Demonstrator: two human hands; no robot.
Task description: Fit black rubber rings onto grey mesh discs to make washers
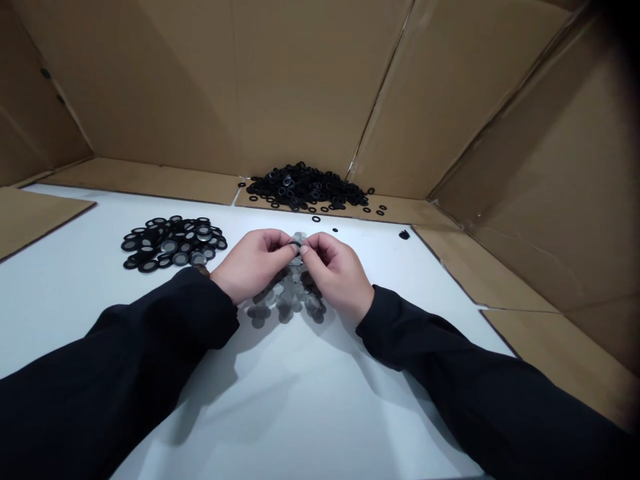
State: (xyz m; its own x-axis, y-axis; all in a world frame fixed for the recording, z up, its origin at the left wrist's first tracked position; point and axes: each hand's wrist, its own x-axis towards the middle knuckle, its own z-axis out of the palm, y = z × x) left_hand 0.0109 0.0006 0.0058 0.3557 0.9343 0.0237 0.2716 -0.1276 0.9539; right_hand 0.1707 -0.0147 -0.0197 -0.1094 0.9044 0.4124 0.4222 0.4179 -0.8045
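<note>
Between the fingertips of both hands is a small black ring [297, 244], mostly covered by the thumbs. My left hand [255, 263] pinches its left side, and my right hand [343, 275] pinches the right side. Whether a disc sits inside the ring I cannot make out. Beneath the hands, thin grey round discs [286, 305] lie loosely spread and overlapping on the white table; the hands hide part of them. Left of my left hand is a heap of black rings with grey discs in their centres [169, 247].
A large pile of black rings [305, 187] rests on cardboard at the back. A loose ring [316, 219] and a small dark clump [404, 235] lie on the white table [280, 413]. Cardboard walls [310, 80] stand around the back and sides.
</note>
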